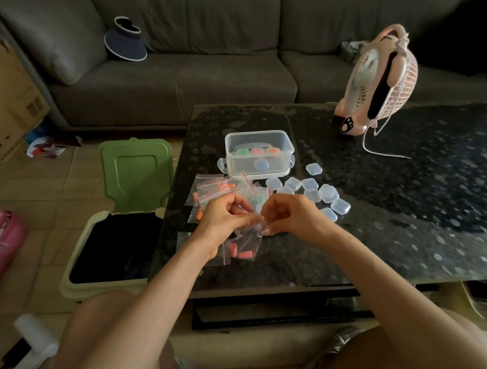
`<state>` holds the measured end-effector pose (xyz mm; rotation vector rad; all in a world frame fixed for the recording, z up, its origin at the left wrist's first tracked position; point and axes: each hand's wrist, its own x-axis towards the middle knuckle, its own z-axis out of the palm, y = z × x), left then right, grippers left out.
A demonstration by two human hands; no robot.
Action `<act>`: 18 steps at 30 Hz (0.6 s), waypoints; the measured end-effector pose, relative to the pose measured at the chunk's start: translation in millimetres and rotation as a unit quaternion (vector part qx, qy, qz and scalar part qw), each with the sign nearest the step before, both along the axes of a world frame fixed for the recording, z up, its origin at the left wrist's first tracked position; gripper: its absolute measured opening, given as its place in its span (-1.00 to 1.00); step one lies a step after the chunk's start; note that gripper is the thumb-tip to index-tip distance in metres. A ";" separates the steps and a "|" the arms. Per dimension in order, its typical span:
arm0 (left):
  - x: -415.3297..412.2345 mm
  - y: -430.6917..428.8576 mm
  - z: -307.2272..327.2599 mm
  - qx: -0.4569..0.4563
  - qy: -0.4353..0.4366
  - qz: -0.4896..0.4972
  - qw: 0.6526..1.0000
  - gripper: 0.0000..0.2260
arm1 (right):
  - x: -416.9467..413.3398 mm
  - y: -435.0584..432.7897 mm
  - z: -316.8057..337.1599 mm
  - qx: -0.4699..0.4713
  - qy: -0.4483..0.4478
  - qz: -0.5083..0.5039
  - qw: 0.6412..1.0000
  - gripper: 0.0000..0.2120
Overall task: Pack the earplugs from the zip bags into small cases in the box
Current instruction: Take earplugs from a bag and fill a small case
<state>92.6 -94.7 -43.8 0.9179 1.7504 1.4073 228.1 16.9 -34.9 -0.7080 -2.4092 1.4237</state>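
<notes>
The left hand [226,217] and right hand [291,215] pinch the zip bag [247,246] by its mouth, likely prying it open; box [259,154] at twelve o'clock.

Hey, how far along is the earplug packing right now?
Early on. Done: a few cases that look filled sit in the box. In hand: the left grip and right grip pinch the top of a bag of pink earplugs. Still to do: several more bags on the table, and a cluster of empty cases beside the box.
</notes>
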 end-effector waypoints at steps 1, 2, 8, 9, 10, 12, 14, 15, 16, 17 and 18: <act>0.1 0.1 -0.1 0.001 0.002 -0.001 1.000 -0.64 | 0.8 -0.6 1.0 0.001 0.000 0.007 1.000 -0.68; 0.2 0.3 0.1 0.001 0.004 -0.003 1.000 -0.65 | 1.5 -0.5 1.4 0.001 0.002 0.014 1.000 -0.68; 3.6 0.8 1.9 0.030 -0.011 -0.031 0.999 -0.74 | 3.3 3.7 3.0 -0.004 0.018 0.016 1.000 -0.68; 3.4 0.7 1.9 0.038 -0.006 -0.036 0.999 -0.73 | 3.5 4.1 4.1 -0.007 0.020 0.014 1.000 -0.71; 2.3 0.7 1.7 0.043 0.004 -0.044 0.998 -0.73 | 4.0 4.3 5.3 -0.011 0.024 0.009 1.000 -0.74; -0.5 0.1 1.2 0.048 0.020 -0.070 0.996 -0.76 | 5.6 3.4 8.8 -0.021 0.032 -0.001 0.999 -0.80; -2.1 -1.1 0.9 0.056 0.036 -0.088 0.994 -0.78 | 6.8 2.7 10.8 -0.027 0.031 -0.005 0.999 -0.85; -2.2 -1.6 0.9 0.061 0.045 -0.091 0.993 -0.79 | 7.1 2.8 11.0 -0.023 0.025 -0.006 0.999 -0.85; -2.2 -1.8 0.7 0.066 0.055 -0.092 0.992 -0.79 | 7.5 2.8 11.6 -0.019 0.018 -0.005 1.000 -0.85; -2.3 -2.2 0.5 0.071 0.062 -0.093 0.991 -0.80 | 8.0 2.6 12.3 -0.018 0.013 -0.003 1.000 -0.86; -2.1 -2.5 0.6 0.075 0.067 -0.093 0.991 -0.82 | 8.6 2.1 13.4 -0.026 0.013 0.003 1.000 -0.87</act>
